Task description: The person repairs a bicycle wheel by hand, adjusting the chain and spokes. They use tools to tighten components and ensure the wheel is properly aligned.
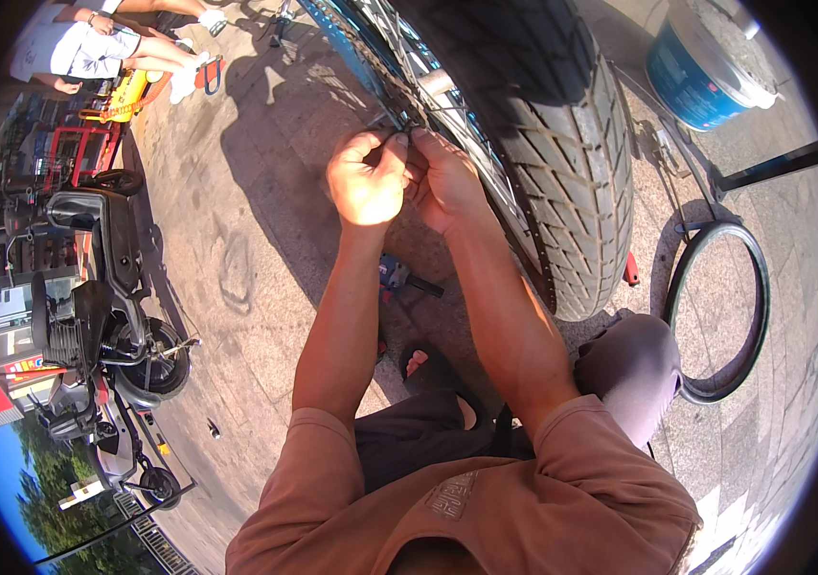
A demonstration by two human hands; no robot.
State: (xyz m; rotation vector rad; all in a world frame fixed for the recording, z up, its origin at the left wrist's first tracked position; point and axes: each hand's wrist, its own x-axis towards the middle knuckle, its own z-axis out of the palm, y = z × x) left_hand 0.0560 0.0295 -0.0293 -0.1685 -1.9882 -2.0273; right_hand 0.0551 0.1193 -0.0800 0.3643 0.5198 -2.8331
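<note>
At twelve o'clock, our left hand (368,177) and right hand (445,177) meet by the chain (385,75), fingertips drawn narrow; we cannot tell what they hold. We have the treaded wheel (572,182) at one o'clock, a loose tyre (763,287) at three.

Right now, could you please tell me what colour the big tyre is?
The big tyre is dark grey, showing best in the head view.

Bare forearms (340,316) stretched forward, left hand (368,182) and right hand (449,187) close together, fingers (361,146) curled inward
</note>
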